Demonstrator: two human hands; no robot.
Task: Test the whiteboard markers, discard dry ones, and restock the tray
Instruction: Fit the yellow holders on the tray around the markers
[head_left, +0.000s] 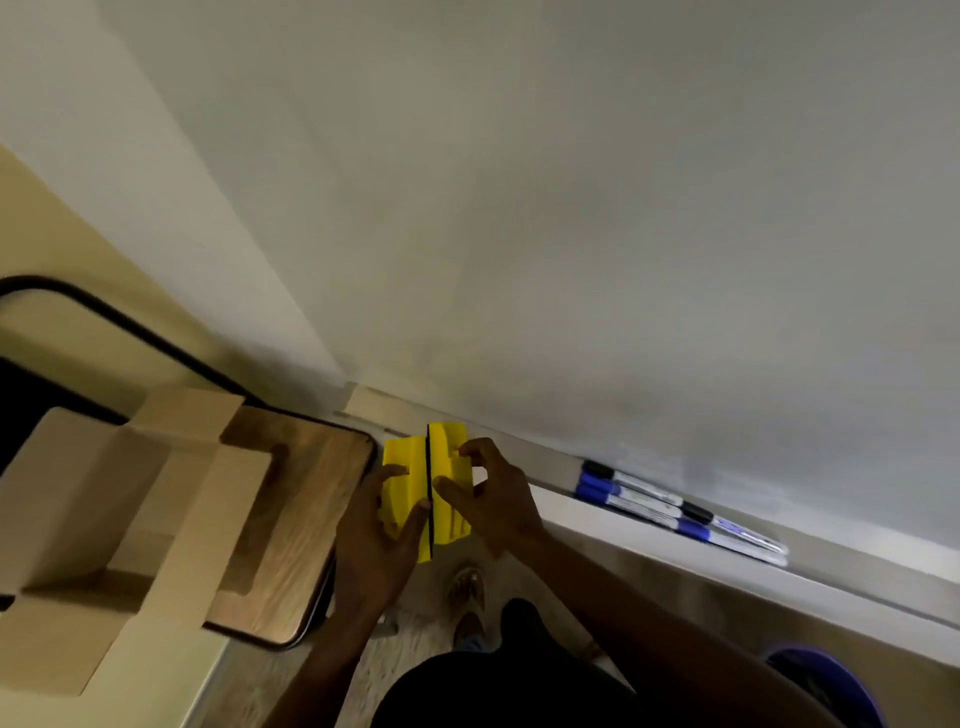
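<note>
Both hands meet on a pair of yellow moulded-plastic erasers (426, 491) held face to face, a thin black felt line showing where they join. The left hand (376, 540) wraps the left block from below, thumb along the seam; its palm hides that block's lower corner. The right hand (493, 499) pinches the right block, fingers curled over its upper edge and thumb against its face.

Just right of the right hand, the long white ledge tray (623, 525) under the whiteboard (571, 208) carries a bunch of blue- and black-capped whiteboard markers (675, 506), lying side by side; blur makes their count uncertain. Left of the left hand sits an open cardboard box (119, 519) on a wooden-topped table (291, 519), its contents unseen. Below the hands, shoes (467, 590) show dimly, and a purple bin (831, 686) is cut off at the lower right.
</note>
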